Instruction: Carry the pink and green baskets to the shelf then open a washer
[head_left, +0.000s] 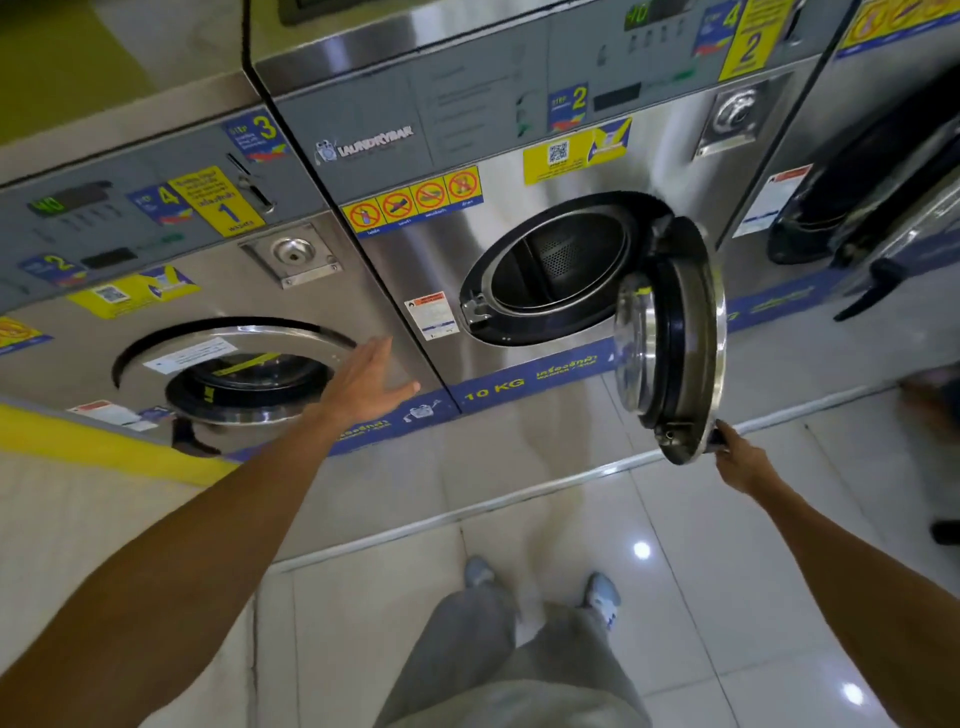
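The middle washer (519, 218), marked 10 KG, stands with its round door (670, 338) swung wide on the right-hand hinge, edge-on to the camera. The drum (556, 260) is exposed; its perforated back wall shows, but the lower interior is dark and cannot be read.

The right hand (737, 460) grips the black handle (719, 434) at the door's lower rim, fingers curled round it; the fingertips are hidden behind the handle and the rim. The left hand (369, 382) is held flat with fingers extended and close together, thumb apart, over the front panel of the left washer (156, 291), beside that machine's shut door (234, 374). Contact with the panel cannot be confirmed.

A third machine (883, 208) at right is cut off by the frame, its dark door open. The pink and green baskets and the shelf are out of view. Panel stickers are largely too blurred to read. Grey trousers (519, 665) and pale shoes (602, 592) stand on glossy tiled floor (727, 597).
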